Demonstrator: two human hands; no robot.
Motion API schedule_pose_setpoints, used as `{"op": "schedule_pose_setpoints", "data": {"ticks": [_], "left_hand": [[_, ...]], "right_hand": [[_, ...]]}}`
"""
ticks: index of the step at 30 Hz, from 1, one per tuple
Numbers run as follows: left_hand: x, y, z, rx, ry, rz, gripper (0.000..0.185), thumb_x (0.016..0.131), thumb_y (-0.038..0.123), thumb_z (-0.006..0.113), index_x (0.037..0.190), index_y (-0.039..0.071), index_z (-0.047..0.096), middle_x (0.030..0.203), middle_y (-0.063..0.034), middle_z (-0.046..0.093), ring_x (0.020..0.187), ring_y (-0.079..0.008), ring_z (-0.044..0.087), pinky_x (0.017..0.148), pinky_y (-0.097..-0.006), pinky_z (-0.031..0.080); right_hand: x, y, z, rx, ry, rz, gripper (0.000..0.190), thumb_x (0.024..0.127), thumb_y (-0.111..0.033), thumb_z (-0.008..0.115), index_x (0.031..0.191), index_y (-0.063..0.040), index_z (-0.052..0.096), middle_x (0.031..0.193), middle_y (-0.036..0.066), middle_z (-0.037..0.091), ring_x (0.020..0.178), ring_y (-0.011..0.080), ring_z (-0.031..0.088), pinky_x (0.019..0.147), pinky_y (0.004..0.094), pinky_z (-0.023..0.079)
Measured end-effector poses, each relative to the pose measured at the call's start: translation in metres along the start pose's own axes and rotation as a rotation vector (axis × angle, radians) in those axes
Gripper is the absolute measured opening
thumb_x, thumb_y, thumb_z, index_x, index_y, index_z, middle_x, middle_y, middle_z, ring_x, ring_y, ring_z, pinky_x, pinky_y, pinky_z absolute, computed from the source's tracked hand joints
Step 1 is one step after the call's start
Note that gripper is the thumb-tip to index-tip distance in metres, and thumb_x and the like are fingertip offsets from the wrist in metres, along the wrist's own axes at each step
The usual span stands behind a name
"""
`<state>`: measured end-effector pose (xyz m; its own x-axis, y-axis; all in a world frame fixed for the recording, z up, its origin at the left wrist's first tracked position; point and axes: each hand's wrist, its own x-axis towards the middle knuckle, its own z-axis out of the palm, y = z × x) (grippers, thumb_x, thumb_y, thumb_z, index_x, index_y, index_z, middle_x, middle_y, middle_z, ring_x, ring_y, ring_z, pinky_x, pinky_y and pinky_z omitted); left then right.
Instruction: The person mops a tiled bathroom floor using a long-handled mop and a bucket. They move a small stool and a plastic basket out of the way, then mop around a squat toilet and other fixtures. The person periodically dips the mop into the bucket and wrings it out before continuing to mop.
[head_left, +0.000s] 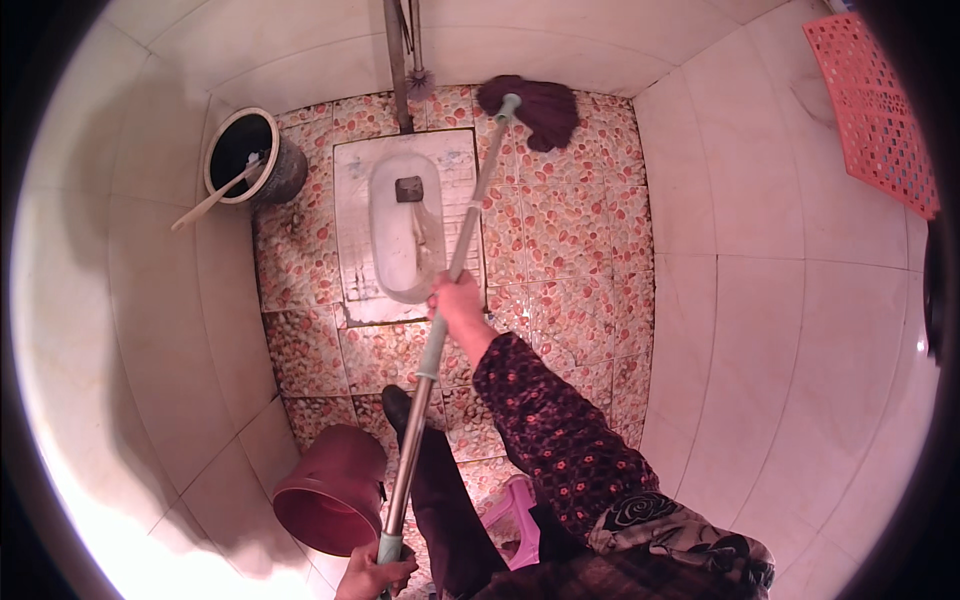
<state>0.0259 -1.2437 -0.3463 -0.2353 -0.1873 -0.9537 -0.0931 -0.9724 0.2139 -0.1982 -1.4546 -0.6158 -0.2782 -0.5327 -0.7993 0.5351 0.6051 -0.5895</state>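
My right hand (457, 300) grips the middle of a mop's pole (430, 345), just over the near edge of the squat toilet (380, 225). Around the pole's lower grip, at the bottom of the view, my left hand (379, 571) is closed. The dark purple mop head (544, 112) lies on the pebble-patterned floor tiles (566, 225), right of the toilet's far corner and near the back wall. A dark shoe and trouser leg show beside the pole.
A dark bucket (289, 169) with a long-handled tool (217, 199) stands at the left wall. A maroon bucket (330, 487) is near my leg, a pink plastic item (517, 521) opposite. A toilet brush (420, 84) hangs by a pipe (397, 67); a coral basket (874, 112) is upper right.
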Motion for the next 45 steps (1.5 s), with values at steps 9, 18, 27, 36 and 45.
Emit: {"op": "schedule_pose_setpoints", "data": {"ticks": [9, 18, 27, 36, 45], "left_hand": [[-0.083, -0.026, 0.028, 0.053, 0.153, -0.159, 0.012, 0.077, 0.011, 0.063, 0.075, 0.006, 0.053, 0.058, 0.0021, 0.048, 0.045, -0.0058, 0.041, 0.039, -0.0224, 0.030], [-0.129, 0.007, 0.000, 0.334, -0.004, -0.444, 0.013, 0.079, 0.011, 0.064, 0.071, 0.003, 0.058, 0.054, 0.0007, 0.051, 0.043, -0.0071, 0.045, 0.036, -0.0245, 0.030], [0.067, 0.047, 0.099, 0.479, -0.185, -0.362, 0.014, 0.079, 0.009, 0.068, 0.082, 0.000, 0.059, 0.057, -0.0024, 0.052, 0.046, -0.0090, 0.049, 0.043, -0.0240, 0.035], [0.130, 0.023, 0.128, 0.300, -0.320, -0.384, 0.015, 0.080, 0.006, 0.068, 0.085, -0.001, 0.056, 0.054, -0.0034, 0.050, 0.040, -0.0124, 0.047, 0.039, -0.0265, 0.036], [0.004, 0.033, 0.003, 0.755, -0.383, -0.436, 0.012, 0.076, 0.011, 0.069, 0.080, 0.005, 0.058, 0.052, 0.0000, 0.048, 0.038, -0.0090, 0.044, 0.033, -0.0244, 0.032]], "right_hand": [[-0.083, 0.039, 0.020, -0.079, -0.328, 0.038, 0.019, 0.089, -0.015, 0.051, 0.093, -0.002, 0.038, 0.061, 0.006, 0.048, 0.044, 0.0171, 0.050, 0.037, 0.0331, 0.045], [-0.180, 0.049, -0.062, 0.416, -0.356, 0.309, 0.028, 0.089, -0.011, 0.055, 0.109, -0.008, 0.036, 0.085, 0.008, 0.048, 0.065, 0.0185, 0.055, 0.053, 0.0364, 0.052], [0.031, -0.056, -0.178, 0.056, 0.018, -0.087, 0.014, 0.086, -0.010, 0.052, 0.093, -0.002, 0.044, 0.066, 0.010, 0.052, 0.046, 0.0219, 0.055, 0.037, 0.0368, 0.047], [0.056, -0.081, -0.235, 0.023, 0.124, -0.175, 0.018, 0.087, -0.010, 0.050, 0.100, -0.007, 0.037, 0.073, 0.008, 0.051, 0.050, 0.0169, 0.052, 0.042, 0.0342, 0.047], [-0.109, 0.042, -0.209, 0.418, 0.142, -0.051, 0.031, 0.088, -0.007, 0.053, 0.111, -0.007, 0.032, 0.076, 0.010, 0.049, 0.056, 0.0200, 0.053, 0.044, 0.0363, 0.047]]}}
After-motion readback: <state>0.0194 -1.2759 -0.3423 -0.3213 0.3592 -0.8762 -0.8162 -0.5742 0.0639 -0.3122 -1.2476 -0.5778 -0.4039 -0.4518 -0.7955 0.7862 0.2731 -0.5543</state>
